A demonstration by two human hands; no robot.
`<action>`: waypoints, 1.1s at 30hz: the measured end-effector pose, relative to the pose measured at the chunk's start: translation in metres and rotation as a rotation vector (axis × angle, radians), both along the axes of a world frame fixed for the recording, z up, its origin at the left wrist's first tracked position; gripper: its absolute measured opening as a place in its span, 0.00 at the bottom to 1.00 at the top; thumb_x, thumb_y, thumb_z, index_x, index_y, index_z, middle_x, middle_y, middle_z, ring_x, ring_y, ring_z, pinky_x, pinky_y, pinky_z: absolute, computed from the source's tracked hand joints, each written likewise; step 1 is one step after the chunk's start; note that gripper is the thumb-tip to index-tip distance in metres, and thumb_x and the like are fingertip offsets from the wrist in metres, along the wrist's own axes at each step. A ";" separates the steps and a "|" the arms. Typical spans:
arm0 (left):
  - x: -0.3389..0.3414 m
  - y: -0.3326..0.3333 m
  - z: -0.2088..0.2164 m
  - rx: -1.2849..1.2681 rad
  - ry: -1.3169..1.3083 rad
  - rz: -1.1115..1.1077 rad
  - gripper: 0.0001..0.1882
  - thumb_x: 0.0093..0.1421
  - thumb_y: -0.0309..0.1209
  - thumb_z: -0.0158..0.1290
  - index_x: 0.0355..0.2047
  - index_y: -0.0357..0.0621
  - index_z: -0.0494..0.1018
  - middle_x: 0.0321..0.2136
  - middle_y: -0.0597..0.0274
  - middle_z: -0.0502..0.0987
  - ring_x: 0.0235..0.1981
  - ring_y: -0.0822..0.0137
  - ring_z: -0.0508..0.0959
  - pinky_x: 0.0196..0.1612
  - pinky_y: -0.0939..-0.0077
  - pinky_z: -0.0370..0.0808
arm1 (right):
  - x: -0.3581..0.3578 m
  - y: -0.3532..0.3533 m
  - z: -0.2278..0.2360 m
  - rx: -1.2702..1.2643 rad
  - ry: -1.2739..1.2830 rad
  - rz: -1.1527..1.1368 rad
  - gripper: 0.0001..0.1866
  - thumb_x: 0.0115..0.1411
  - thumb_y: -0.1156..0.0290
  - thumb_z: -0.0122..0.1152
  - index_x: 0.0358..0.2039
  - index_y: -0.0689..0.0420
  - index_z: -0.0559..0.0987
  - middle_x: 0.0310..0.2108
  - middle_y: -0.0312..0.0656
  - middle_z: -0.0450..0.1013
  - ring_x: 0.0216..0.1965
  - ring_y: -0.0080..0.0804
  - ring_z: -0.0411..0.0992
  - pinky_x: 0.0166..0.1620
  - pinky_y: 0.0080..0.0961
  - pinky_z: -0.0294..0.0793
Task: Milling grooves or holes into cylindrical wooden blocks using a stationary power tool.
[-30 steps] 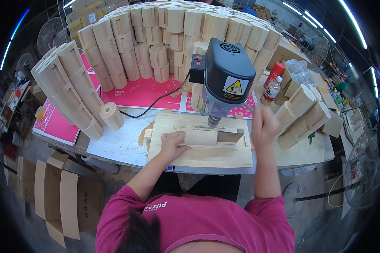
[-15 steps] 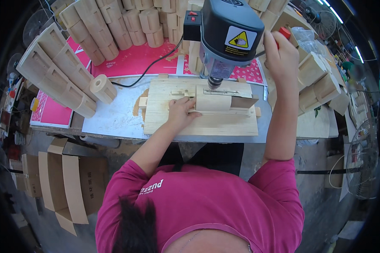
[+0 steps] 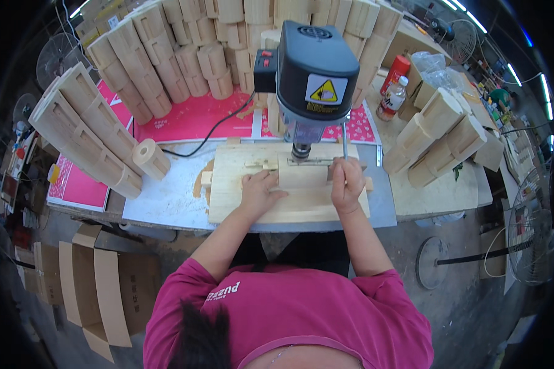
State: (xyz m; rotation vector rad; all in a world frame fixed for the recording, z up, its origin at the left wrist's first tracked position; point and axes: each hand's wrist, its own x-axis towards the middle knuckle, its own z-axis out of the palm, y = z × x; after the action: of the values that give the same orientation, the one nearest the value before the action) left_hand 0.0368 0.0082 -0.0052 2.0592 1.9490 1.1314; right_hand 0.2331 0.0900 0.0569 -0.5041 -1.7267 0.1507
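A black bench drill press [image 3: 317, 67] stands over a pale wooden jig board [image 3: 234, 209]. Beneath its chuck [image 3: 300, 150] lies a light wooden cylinder [image 3: 303, 177] on its side, a slot along its upper face. My left hand [image 3: 260, 194] is closed against the cylinder's left end, fingers curled and thumb along the near side. My right hand [image 3: 348, 183] wraps round the lower end of the drill's feed lever [image 3: 345, 142], just right of the cylinder. Whether the bit is inside the wood is hard to make out.
Stacked wooden cylinders [image 3: 86, 132] line the left and back of the bench, with more stacks [image 3: 440, 135] at right. A single cylinder [image 3: 151, 158] stands near the power cord [image 3: 212, 132]. A bottle [image 3: 393, 98] stands at back right. An open carton [image 3: 114, 286] sits on the floor.
My right hand has swung the feed lever down from high on the right to beside the cylinder. The chuck sits close over the wood. My left hand stays at the cylinder's left end.
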 end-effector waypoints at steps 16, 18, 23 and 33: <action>0.006 0.009 0.011 -0.165 -0.172 -0.014 0.23 0.37 0.41 0.64 0.38 0.56 0.75 0.27 0.67 0.71 0.34 0.66 0.71 0.42 0.67 0.56 | -0.024 0.089 0.174 -0.225 -0.167 -0.341 0.15 0.58 0.62 0.49 0.21 0.60 0.71 0.18 0.57 0.66 0.24 0.53 0.68 0.26 0.37 0.66; 0.006 0.009 0.006 -0.142 -0.205 0.014 0.23 0.37 0.41 0.64 0.37 0.56 0.76 0.28 0.67 0.71 0.34 0.67 0.71 0.42 0.67 0.56 | -0.025 0.092 0.168 -0.256 -0.171 -0.224 0.13 0.58 0.62 0.50 0.28 0.60 0.74 0.19 0.53 0.69 0.26 0.48 0.70 0.29 0.34 0.68; 0.008 0.004 0.008 -0.090 -0.359 0.012 0.18 0.36 0.38 0.65 0.31 0.53 0.77 0.28 0.68 0.69 0.34 0.68 0.70 0.46 0.68 0.55 | 0.004 0.063 0.126 -0.561 -0.146 0.173 0.17 0.56 0.65 0.54 0.44 0.60 0.72 0.30 0.42 0.73 0.29 0.32 0.71 0.36 0.24 0.68; -0.035 -0.048 0.036 0.042 -0.409 -0.320 0.16 0.36 0.34 0.66 0.22 0.42 0.73 0.24 0.66 0.67 0.26 0.69 0.69 0.29 0.78 0.64 | 0.067 -0.010 0.037 -0.743 -0.700 0.200 0.16 0.46 0.70 0.65 0.35 0.64 0.76 0.26 0.43 0.72 0.27 0.30 0.69 0.32 0.23 0.66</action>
State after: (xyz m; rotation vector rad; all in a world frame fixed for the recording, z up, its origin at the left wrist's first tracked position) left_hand 0.0014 -0.0395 0.0313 1.8785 1.3663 1.3866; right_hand 0.3003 0.0795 0.0935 -1.0058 -2.3904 0.8635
